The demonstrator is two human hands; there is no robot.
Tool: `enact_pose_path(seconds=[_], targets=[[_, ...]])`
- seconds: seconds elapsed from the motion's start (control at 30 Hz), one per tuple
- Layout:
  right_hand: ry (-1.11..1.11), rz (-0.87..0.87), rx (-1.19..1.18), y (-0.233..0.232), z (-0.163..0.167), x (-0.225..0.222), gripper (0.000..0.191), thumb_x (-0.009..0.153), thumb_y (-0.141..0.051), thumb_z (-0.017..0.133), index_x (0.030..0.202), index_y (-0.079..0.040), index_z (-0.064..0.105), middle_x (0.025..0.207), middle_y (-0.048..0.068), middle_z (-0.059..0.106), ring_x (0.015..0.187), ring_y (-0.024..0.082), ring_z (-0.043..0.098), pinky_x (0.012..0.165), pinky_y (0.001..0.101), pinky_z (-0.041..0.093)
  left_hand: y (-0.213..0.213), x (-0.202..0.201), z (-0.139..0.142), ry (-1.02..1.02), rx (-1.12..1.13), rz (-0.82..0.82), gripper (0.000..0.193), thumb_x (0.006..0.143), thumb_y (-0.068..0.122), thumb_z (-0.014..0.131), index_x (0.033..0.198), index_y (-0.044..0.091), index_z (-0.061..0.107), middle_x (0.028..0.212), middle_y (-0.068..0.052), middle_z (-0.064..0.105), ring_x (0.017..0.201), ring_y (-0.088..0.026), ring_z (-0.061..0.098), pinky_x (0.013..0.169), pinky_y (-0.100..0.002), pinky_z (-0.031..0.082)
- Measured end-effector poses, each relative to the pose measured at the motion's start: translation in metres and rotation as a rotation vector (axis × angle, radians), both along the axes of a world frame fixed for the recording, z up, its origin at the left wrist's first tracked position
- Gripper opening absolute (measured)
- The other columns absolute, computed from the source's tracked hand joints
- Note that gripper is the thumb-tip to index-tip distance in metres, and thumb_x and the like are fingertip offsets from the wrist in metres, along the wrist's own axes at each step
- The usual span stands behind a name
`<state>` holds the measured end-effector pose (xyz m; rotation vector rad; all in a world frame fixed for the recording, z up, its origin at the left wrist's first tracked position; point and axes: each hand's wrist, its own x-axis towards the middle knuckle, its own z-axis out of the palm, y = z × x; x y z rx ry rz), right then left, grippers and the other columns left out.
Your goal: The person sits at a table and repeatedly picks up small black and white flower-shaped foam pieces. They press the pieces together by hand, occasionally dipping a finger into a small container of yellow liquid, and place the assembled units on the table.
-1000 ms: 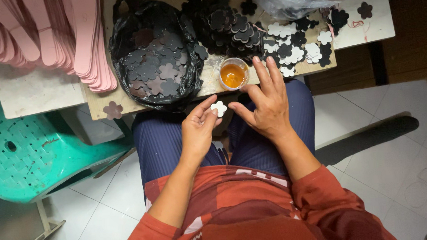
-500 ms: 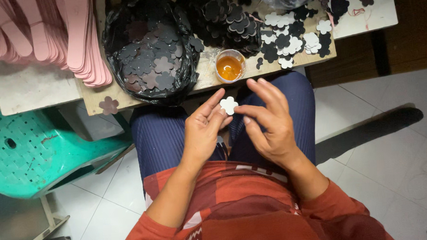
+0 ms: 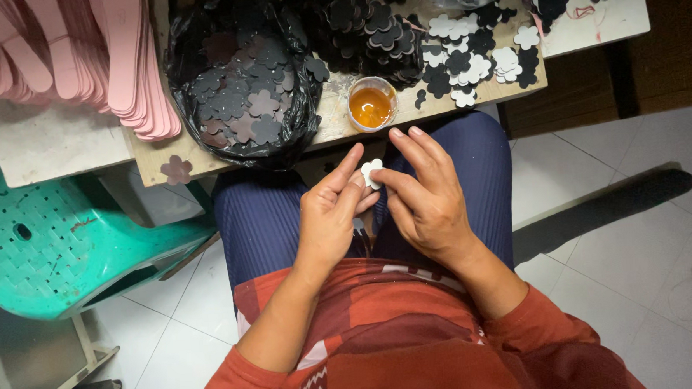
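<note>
White and small, a flower-shaped foam piece [image 3: 371,172] sits between the two hands, above the person's lap and just in front of the table edge. The left hand [image 3: 330,215] pinches it from the left side with the thumb and the bent fingers, while its index finger points up beside the piece. The right hand [image 3: 428,199] touches the same piece from the right with the thumb; the other fingers of this hand are stretched out and spread, so it is mostly open and grips nothing else. Just beyond the hands, on the wooden board [image 3: 158,160], stands a small clear cup of amber liquid [image 3: 372,104]. Left of the cup lies a black plastic bag [image 3: 236,82] full of dark flower shapes, and right of it a pile of black and white flower cutouts [image 3: 465,61] is scattered. Pink flat strips [image 3: 67,51] are stacked at the far left of the table, and a green plastic stool [image 3: 60,230] stands below them.
</note>
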<state>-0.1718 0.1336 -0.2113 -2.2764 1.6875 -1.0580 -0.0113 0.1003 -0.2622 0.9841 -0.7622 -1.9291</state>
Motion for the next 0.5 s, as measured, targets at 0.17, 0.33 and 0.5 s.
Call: enact_pose_path(seconds=[0.17, 0.33, 0.5], targets=[[0.075, 0.036, -0.026, -0.001, 0.0, -0.005, 0.03, 0.085, -0.003, 0.074, 0.114, -0.009, 0.074, 0.149, 0.018, 0.054, 0.142, 0.041, 0.047, 0.118, 0.0485, 0.043, -0.002, 0.002, -0.002, -0.012, 0.007, 0.003, 0.049, 0.104, 0.01, 0.054, 0.153, 0.005, 0.049, 0.118, -0.006, 0.068, 0.098, -0.009, 0.067, 0.092, -0.03, 0.06], [0.12, -0.001, -0.049, -0.003, -0.001, -0.007, 0.028, 0.085, -0.003, 0.076, 0.113, -0.009, 0.074, 0.149, 0.018, 0.053, 0.142, 0.041, 0.047, 0.117, 0.048, 0.043, -0.001, 0.002, -0.006, -0.034, 0.011, -0.001, 0.049, 0.104, 0.01, 0.055, 0.153, 0.005, 0.051, 0.116, -0.006, 0.068, 0.094, -0.01, 0.066, 0.09, -0.031, 0.061], [0.075, 0.032, -0.031, -0.003, -0.002, -0.006, 0.03, 0.085, -0.003, 0.075, 0.114, -0.009, 0.075, 0.149, 0.018, 0.053, 0.143, 0.04, 0.047, 0.119, 0.048, 0.043, -0.001, 0.0, -0.012, -0.026, 0.042, -0.017, 0.049, 0.103, 0.01, 0.054, 0.152, 0.006, 0.049, 0.117, -0.005, 0.069, 0.095, -0.009, 0.067, 0.091, -0.031, 0.061]])
